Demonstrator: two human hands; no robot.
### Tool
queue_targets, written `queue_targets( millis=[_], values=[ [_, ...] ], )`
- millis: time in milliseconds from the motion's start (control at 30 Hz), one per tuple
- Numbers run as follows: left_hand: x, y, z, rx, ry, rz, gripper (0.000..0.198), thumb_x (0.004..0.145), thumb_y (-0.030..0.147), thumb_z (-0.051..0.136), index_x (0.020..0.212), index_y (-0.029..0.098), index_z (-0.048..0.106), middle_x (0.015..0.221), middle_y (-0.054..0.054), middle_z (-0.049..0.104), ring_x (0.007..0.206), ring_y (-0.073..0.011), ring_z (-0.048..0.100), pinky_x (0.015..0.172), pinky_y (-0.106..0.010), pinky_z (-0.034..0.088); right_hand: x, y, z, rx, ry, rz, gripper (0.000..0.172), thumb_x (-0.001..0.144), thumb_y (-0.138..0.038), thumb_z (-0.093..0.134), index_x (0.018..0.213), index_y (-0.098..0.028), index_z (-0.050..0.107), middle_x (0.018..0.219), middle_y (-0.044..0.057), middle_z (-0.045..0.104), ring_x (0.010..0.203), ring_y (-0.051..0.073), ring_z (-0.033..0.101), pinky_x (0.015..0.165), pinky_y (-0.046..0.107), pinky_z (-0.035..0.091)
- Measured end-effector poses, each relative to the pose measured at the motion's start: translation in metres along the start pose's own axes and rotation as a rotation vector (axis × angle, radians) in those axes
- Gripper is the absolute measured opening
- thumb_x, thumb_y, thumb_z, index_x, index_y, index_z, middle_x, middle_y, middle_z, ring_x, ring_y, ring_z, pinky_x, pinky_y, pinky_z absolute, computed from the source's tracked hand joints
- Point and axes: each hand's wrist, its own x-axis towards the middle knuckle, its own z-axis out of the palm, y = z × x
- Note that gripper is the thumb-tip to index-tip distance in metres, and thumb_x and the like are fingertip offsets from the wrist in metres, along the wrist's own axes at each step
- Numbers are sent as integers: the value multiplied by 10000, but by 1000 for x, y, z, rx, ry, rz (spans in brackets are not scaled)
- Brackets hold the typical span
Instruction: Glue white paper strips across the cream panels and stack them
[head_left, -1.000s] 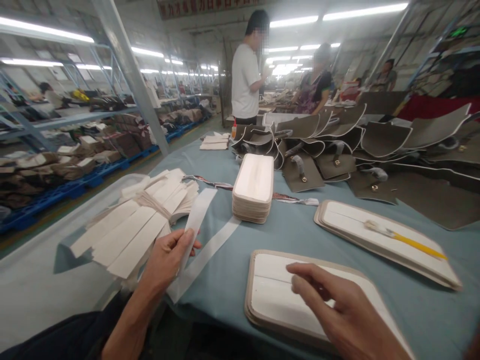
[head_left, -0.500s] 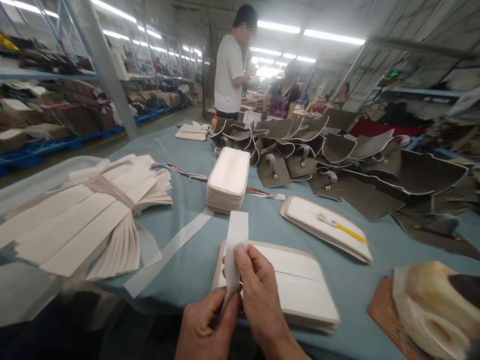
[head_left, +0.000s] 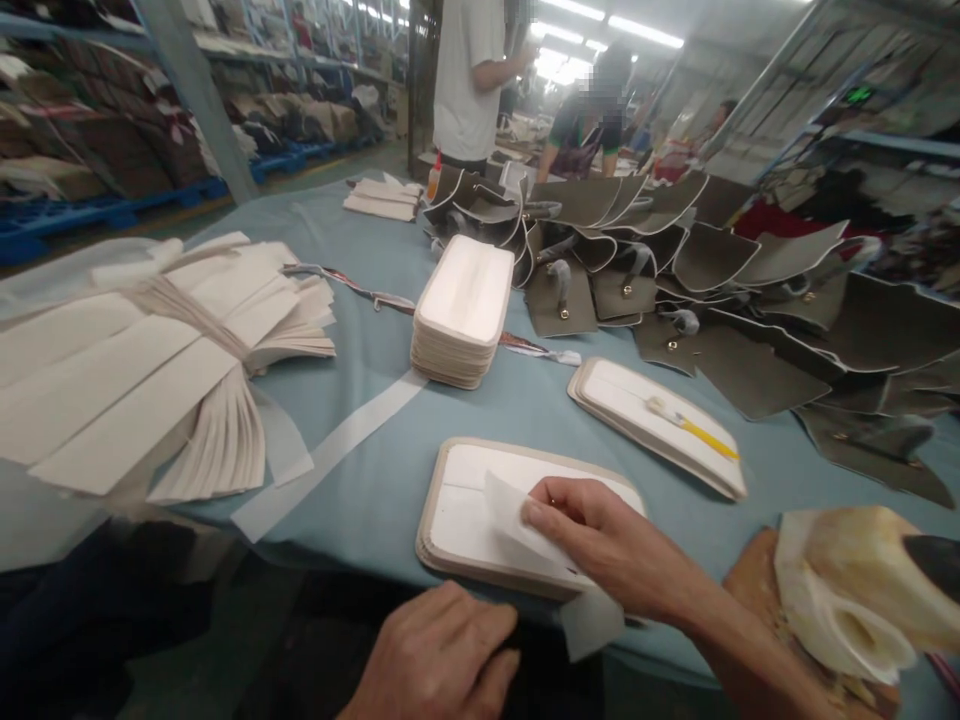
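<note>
A thin white strip [head_left: 514, 520] is pinched in my right hand [head_left: 592, 535], above a stack of rounded white panels with beige edges [head_left: 457, 540]. Part of a pale strip also hangs over the table edge below my right wrist. My left hand [head_left: 442, 655] is at the near table edge, in front of that stack, with its fingers curled and nothing visible in them. Farther back stands a taller stack of rounded panels [head_left: 469, 290]. To the right, a yellow-handled brush [head_left: 705, 437] rests on another panel stack [head_left: 622, 385].
A tied bundle of beige strips [head_left: 150, 370] spreads at the left of the blue-covered table [head_left: 360, 370]. Dark curved pieces with handles [head_left: 750, 370] fill the back right. A yellowish container [head_left: 832, 580] stands front right. Two people are beyond the table.
My hands have separated. My right hand has moved right with the white strip; my left hand has let go and dropped lower. The camera view has tilted down.
</note>
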Motion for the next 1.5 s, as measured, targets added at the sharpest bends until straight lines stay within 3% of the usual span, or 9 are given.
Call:
queue_targets(
  millis=[167, 367, 533, 1133, 1500],
  values=[
    [-7, -24, -28, 106, 85, -164, 235, 985, 131, 547, 1198, 187, 628, 1001, -47, 771, 894, -163, 703, 852, -271, 570, 20, -11, 3, -6, -96, 4, 452, 942, -620, 528, 768, -204, 563, 650, -47, 435, 591, 119, 338, 530, 249, 266],
    [-10, -39, -27, 169, 126, -239, 200, 1005, 154, 551, 1164, 192, 667, 1090, -57, 763, 1000, -171, 695, 930, -304, 566, 46, -6, 6, -516, -3, 132, 375, 958, -419, 526, 653, -202, 516, 654, -9, 517, 654, 147, 442, 595, 288, 261],
    [-7, -45, -25, 149, 103, -237, 176, 1009, 142, 556, 1142, 172, 667, 1089, -55, 749, 1000, -160, 667, 944, -293, 537, 51, -7, 4, -662, -11, 227, 385, 967, -375, 551, 629, -203, 486, 643, -21, 511, 642, 141, 426, 606, 303, 256],
    [-9, -56, -24, 209, 80, -282, 220, 991, 122, 594, 1207, 142, 630, 1180, -85, 670, 1116, -182, 585, 1025, -314, 465, 59, -23, -12, -734, -130, 301, 385, 954, -380, 609, 627, -199, 516, 633, -29, 521, 610, 127, 385, 589, 299, 253],
    [-3, -64, -22, 276, 83, -229, 312, 977, 130, 602, 1288, 100, 600, 1258, -125, 665, 1210, -226, 576, 1109, -370, 448, 57, -26, -13, -731, -131, 303, 371, 943, -391, 604, 631, -202, 535, 625, -34, 499, 607, 126, 394, 584, 297, 255]
  ],
)
